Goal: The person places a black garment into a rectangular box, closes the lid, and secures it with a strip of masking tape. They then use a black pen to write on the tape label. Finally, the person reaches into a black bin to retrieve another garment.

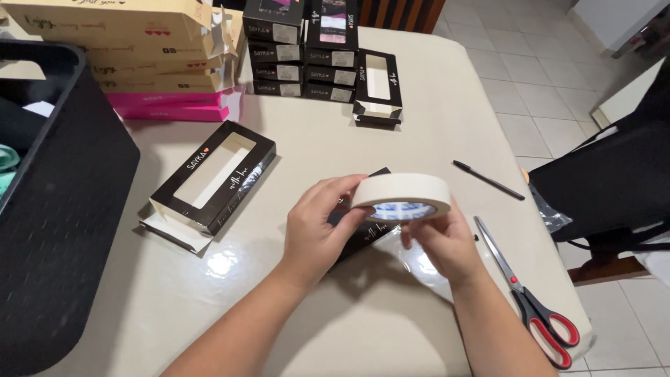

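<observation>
Holding roll of masking tape (405,195) above counter (433,112), both hands pinching it: left hand (317,234) grips rim, right hand (440,244) fingers underneath, likely feeling for tape end. Black box (363,237) lies directly below; scissors (530,300) near right; pen (488,180) beyond.

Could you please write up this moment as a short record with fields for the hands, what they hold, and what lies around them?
left hand: grips the near left rim of the tape roll
right hand: fingers at the roll's underside, right edge
tape roll: cream, held flat above the table
under the hands: a black box, mostly hidden
left of hands: open black window box, end flaps out
right of hands: red-handled scissors, black pen
far edge: stacked black boxes, tan and pink boxes
far left: black bin
</observation>
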